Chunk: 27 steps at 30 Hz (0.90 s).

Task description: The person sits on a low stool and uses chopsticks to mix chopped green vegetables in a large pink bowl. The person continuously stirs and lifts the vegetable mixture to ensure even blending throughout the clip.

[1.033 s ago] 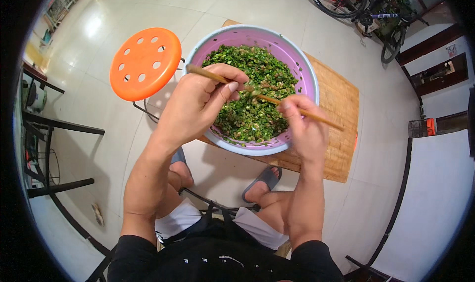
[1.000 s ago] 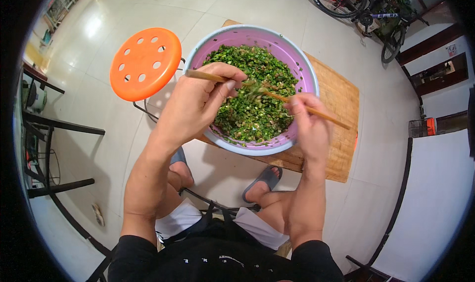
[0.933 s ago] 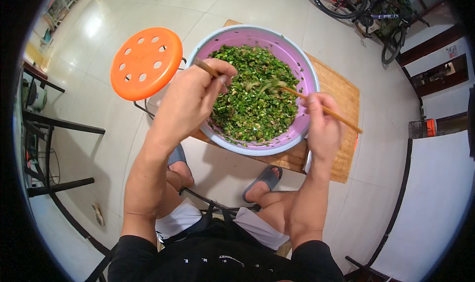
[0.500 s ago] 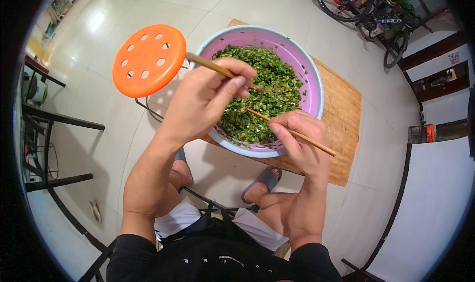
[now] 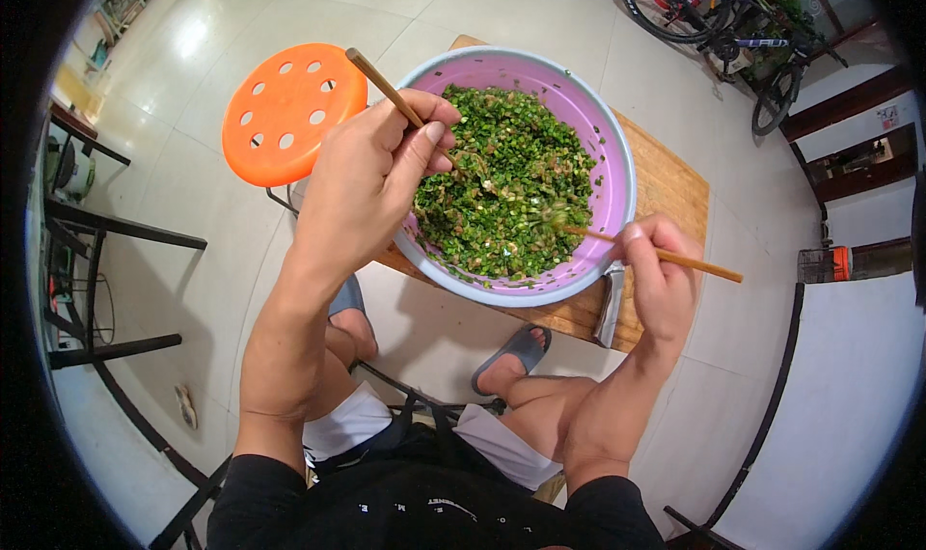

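A large basin, pink-purple inside with a pale blue rim, holds a chopped green filling with brownish bits mixed through it. My left hand is closed on a wooden chopstick over the basin's left side; the stick slants down, its lower end in the greens. My right hand, beyond the right rim, grips a second chopstick. That stick lies nearly level, with its tip in the greens right of the middle. Some green bits around this tip look blurred.
The basin stands on a wooden board or low table. A silvery flat object lies by its lower right rim. An orange stool is at the left, black metal frames farther left. A bicycle stands at the back right.
My right hand has moved right with its chopstick, uncovering the silvery object. My left hand has shifted left and slightly up, its chopstick now steeper. Greens between the two sticks have spread.
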Each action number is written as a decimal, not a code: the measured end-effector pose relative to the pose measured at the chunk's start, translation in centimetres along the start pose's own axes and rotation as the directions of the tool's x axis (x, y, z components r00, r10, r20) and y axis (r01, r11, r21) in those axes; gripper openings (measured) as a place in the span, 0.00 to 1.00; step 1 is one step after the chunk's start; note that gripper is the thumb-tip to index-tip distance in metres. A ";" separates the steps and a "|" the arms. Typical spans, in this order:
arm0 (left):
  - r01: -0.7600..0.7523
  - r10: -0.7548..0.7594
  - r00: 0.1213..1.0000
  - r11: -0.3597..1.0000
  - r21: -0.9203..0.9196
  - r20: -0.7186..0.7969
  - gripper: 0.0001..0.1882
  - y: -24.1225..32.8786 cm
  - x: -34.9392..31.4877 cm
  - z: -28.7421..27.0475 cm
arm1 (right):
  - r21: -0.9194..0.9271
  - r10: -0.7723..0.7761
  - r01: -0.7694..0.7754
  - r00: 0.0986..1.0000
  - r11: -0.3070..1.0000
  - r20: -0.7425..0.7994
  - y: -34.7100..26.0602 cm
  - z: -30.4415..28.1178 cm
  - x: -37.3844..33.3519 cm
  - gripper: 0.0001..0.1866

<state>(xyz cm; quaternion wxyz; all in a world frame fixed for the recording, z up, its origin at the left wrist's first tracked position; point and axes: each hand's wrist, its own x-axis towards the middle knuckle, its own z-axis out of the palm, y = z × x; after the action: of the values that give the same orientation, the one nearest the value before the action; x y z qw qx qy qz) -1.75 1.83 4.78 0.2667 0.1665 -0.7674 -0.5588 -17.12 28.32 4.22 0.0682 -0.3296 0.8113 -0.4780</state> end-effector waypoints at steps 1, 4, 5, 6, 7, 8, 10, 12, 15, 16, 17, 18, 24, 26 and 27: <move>0.009 -0.009 1.000 1.000 -0.010 0.003 0.09 0.3 -0.2 0.0 | 0.041 -0.016 0.013 0.998 0.999 0.063 -0.4 0.3 -0.2 0.08; 0.085 -0.079 0.990 0.995 -0.052 0.118 0.10 1.5 -0.6 0.0 | 0.031 -0.159 0.157 0.955 0.987 0.251 -2.5 3.2 0.2 0.06; 0.062 -0.054 0.989 0.997 -0.056 0.138 0.11 1.5 -0.7 0.0 | 0.032 -0.201 0.199 0.957 0.980 0.210 -2.4 3.8 0.4 0.06; 0.038 -0.028 0.987 0.997 -0.060 0.159 0.11 1.5 -0.9 0.0 | 0.031 -0.242 0.240 0.955 0.970 0.169 -1.9 4.4 0.7 0.06; 0.015 -0.003 0.984 0.998 -0.066 0.180 0.12 1.5 -1.1 0.0 | 0.027 -0.283 0.282 0.951 0.959 0.127 -1.4 4.7 0.9 0.06; 0.037 -0.017 0.982 0.994 -0.102 0.188 0.12 1.6 -1.2 -0.1 | -0.017 -0.225 0.227 0.972 0.974 0.067 -0.8 4.6 1.1 0.06; 0.080 -0.043 0.977 0.981 -0.176 0.207 0.12 1.9 -1.4 -0.3 | -0.094 -0.113 0.107 0.992 0.990 -0.061 0.5 3.2 1.4 0.06; 0.082 -0.032 0.970 0.977 -0.198 0.241 0.12 2.0 -1.6 -1.2 | -0.014 -0.005 0.003 0.986 1.000 -0.168 0.6 2.0 1.0 0.07; 0.133 -0.060 0.913 0.979 -0.155 0.403 0.12 1.9 -1.5 -1.7 | -0.109 0.012 -0.039 0.971 0.993 -0.238 -1.2 -0.3 0.2 0.08; 0.156 -0.083 0.880 0.980 -0.121 0.468 0.12 1.9 -1.4 -1.7 | -0.170 -0.002 -0.037 0.974 0.985 -0.224 -1.6 -0.6 -0.1 0.09; 0.097 -0.040 0.850 0.992 -0.081 0.525 0.11 1.8 -1.1 -1.4 | -0.232 -0.014 -0.037 0.977 0.972 -0.214 -1.8 -0.9 -0.2 0.09; 0.096 -0.061 0.855 0.995 -0.040 0.515 0.10 1.7 -0.9 -1.0 | -0.257 -0.017 -0.017 0.991 0.966 -0.129 -1.9 -0.6 -0.2 0.09; -0.073 0.042 0.962 0.992 0.105 0.270 0.08 0.4 -0.8 1.0 | -0.007 -0.003 0.003 0.993 1.000 0.117 -2.8 4.5 0.1 0.08; -0.064 0.039 0.980 0.990 0.123 0.196 0.08 0.4 -0.7 1.2 | 0.071 -0.065 0.061 0.996 0.996 0.055 -1.3 5.5 0.4 0.08; -0.031 0.015 0.987 0.995 0.093 0.163 0.08 0.1 -0.8 1.0 | 0.092 0.012 -0.015 0.999 0.996 0.041 -0.9 5.0 0.5 0.08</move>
<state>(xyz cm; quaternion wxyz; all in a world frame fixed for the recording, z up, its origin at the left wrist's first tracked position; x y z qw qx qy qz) -1.77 3.10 4.49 0.2017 0.1242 -0.8143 -0.5299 -14.97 24.13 2.37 0.1031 -0.3301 0.7889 -0.5080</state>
